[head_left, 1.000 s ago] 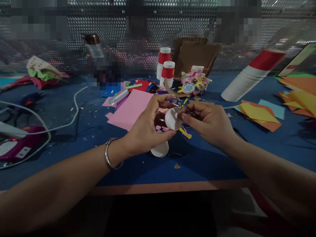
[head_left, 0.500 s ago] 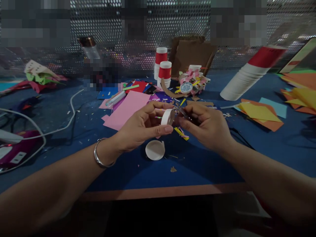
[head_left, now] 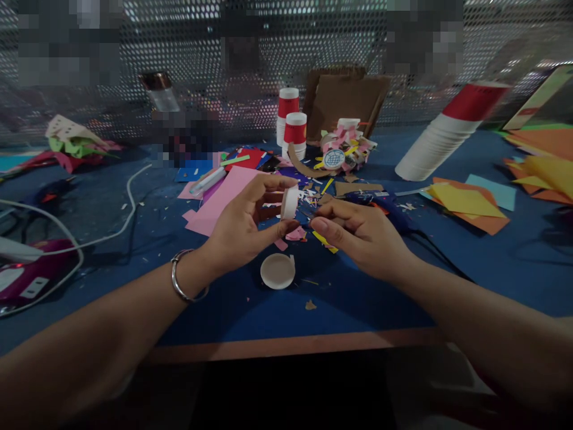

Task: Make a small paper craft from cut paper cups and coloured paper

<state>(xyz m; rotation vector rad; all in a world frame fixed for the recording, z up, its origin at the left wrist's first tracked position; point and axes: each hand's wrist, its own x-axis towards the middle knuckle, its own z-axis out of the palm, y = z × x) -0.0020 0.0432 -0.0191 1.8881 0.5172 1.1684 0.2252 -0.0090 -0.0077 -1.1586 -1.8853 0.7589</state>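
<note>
My left hand (head_left: 239, 224) pinches a short white ring-shaped piece (head_left: 290, 203), which looks like the cut-off bottom of a paper cup, between thumb and fingertips above the table. To its right, my right hand (head_left: 367, 236) is closed around a thin metal blade-like tool (head_left: 308, 213). Most of that tool is hidden by the fingers, and its tip points towards the white piece. Below both hands, a second cup bottom (head_left: 277, 272) lies on the blue table, with a small strip sticking up at its edge.
Pink paper (head_left: 219, 200) and small scraps lie behind my hands. Stacked paper cups (head_left: 295, 136), a decorated paper model (head_left: 347, 146) and cardboard (head_left: 349, 104) stand farther back. A leaning cup stack (head_left: 441, 134), coloured sheets (head_left: 468, 200) and a blue corded tool (head_left: 394, 215) are to the right.
My left hand has shifted slightly left and up with the cup bottom. My right hand has moved left and turned, lowering the metal tool; the corded tool behind is now more exposed.
</note>
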